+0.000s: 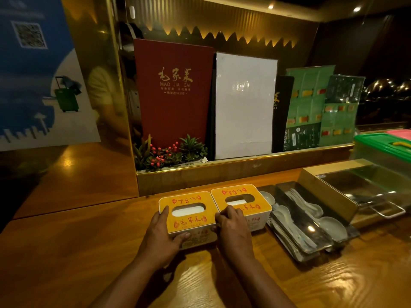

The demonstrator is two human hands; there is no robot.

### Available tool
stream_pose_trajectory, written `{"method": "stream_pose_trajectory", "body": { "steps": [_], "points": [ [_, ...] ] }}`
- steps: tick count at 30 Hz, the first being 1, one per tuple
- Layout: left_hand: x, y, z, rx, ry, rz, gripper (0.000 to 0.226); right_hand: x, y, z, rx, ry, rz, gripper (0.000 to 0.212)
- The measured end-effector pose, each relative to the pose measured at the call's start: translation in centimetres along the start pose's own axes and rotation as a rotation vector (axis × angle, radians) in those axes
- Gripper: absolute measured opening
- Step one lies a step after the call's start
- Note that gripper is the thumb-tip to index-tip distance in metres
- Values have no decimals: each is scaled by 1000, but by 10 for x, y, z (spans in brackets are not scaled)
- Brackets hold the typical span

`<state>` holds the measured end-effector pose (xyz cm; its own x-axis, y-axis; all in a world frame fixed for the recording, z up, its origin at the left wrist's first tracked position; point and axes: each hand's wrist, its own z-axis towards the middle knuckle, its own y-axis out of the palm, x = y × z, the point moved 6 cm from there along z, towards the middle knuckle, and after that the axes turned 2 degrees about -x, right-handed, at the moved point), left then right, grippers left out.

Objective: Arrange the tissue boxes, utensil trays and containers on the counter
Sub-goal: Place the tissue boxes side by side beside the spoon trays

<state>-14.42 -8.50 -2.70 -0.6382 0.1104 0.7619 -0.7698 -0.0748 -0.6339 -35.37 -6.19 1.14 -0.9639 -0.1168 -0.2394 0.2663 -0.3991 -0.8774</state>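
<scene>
Tissue boxes sat side by side on the table [89,252]; the near tissue box [188,216] was clasped by both hands, left hand [161,235] on its left edge, right hand [232,227] between it and the far tissue box [241,202], likely squaring it beside the utensil tray [298,223].

Hiding the near tissue box's [189,215] right side behind the right hand [233,227]. Running off the right edge: green-lidded container [382,147] and pink lid [400,131]. Blurring into glare, perhaps spoons, inside the utensil tray [300,227] (exact count unreadable).
</scene>
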Motion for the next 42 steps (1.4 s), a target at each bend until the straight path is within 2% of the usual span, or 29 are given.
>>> {"method": "stream_pose_trajectory", "body": {
  "steps": [23,42],
  "points": [
    [3,2,0,1,-10,-11,105,3,-9,1,-25,-38,60,38],
    [1,3,-2,-4,-57,4,107,7,-5,1,11,-60,92,29]
  ]
}}
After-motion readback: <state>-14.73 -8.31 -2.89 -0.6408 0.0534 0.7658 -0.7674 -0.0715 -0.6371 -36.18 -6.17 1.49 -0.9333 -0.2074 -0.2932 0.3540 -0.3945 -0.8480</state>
